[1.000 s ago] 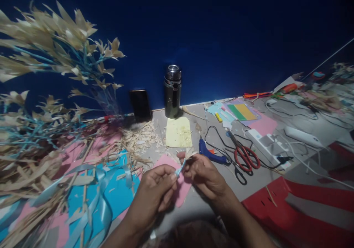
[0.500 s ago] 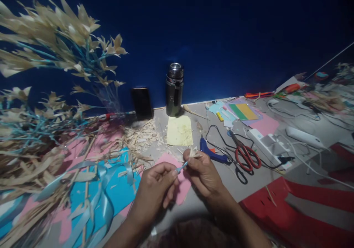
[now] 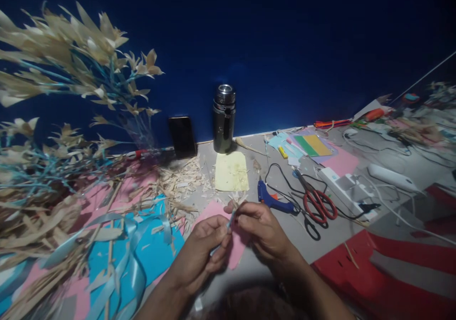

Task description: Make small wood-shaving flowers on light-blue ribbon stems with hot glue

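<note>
Between my hands is a small pale husk flower (image 3: 238, 200) on a thin stem wrapped in light blue (image 3: 231, 221). My left hand (image 3: 204, 244) pinches the stem low down between thumb and fingers. Curled round the upper part, just under the pale petals, are the fingers of my right hand (image 3: 261, 227); its exact contact is partly hidden. Below both hands lies a pink foam sheet (image 3: 237, 253). A blue glue gun (image 3: 276, 201) rests just right of my right hand, with red-handled scissors (image 3: 318, 206) beyond it.
A dark flask (image 3: 224, 122) and an upright phone (image 3: 182, 137) stand by the blue wall. A yellow sheet (image 3: 231, 171) lies before the flask. Finished husk flowers (image 3: 103, 49), blue ribbon (image 3: 131, 244) and husk scraps fill the left. A power strip (image 3: 347, 187) and cables lie right.
The flower has turned more upright between my hands. My right hand's fingers have shifted slightly left and down along it; my left hand still pinches the stem.
</note>
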The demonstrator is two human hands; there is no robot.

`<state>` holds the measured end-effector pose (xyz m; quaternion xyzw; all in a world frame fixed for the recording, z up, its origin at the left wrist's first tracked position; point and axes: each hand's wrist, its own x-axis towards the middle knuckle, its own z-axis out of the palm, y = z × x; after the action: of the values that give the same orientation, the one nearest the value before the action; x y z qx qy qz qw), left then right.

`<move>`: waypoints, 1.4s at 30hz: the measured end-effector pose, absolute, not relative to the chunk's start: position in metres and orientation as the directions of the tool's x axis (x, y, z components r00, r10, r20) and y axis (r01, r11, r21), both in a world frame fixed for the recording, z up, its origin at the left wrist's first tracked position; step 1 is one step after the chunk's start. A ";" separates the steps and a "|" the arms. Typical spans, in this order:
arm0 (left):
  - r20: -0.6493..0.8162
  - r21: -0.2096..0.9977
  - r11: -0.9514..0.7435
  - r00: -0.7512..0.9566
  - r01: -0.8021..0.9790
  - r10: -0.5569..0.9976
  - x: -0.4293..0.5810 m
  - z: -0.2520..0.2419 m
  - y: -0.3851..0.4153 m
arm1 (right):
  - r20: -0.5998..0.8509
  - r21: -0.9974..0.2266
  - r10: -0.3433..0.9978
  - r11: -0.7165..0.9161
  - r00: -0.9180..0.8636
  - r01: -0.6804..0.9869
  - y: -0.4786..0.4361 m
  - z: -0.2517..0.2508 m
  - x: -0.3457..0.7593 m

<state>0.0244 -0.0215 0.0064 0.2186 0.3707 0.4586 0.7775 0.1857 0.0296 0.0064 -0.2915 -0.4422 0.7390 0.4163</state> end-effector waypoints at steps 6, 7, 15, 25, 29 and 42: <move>-0.326 0.842 0.332 0.089 -0.426 0.941 0.027 0.004 -0.018 | 0.103 -0.978 0.930 0.030 -0.353 -0.207 0.032 0.013 0.181; -0.304 0.874 0.298 0.048 -0.382 0.952 0.027 0.003 -0.019 | 0.126 -0.980 0.937 0.067 -0.325 -0.185 0.032 0.015 0.181; -0.204 0.958 0.173 -0.116 -0.231 0.972 0.024 -0.017 -0.029 | 0.221 -0.975 0.963 0.216 -0.152 -0.049 0.026 0.019 0.176; 0.092 0.989 -0.071 -0.171 0.129 0.981 0.013 0.001 -0.026 | 0.245 -0.969 0.935 0.243 -0.255 -0.042 0.036 0.035 0.198; -0.098 0.987 0.088 -0.078 -0.131 0.992 0.014 -0.007 -0.023 | 0.393 -0.919 0.906 0.393 -0.159 -0.032 0.039 0.051 0.210; -0.286 0.641 0.381 0.254 -0.666 0.924 0.024 -0.004 -0.025 | 0.080 -0.995 0.875 0.099 -0.477 0.014 0.038 0.048 0.188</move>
<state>0.0240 -0.0248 -0.0037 0.2003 0.3222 0.5188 0.7661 0.1877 0.0377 0.0478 -0.3477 -0.6396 0.5740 0.3749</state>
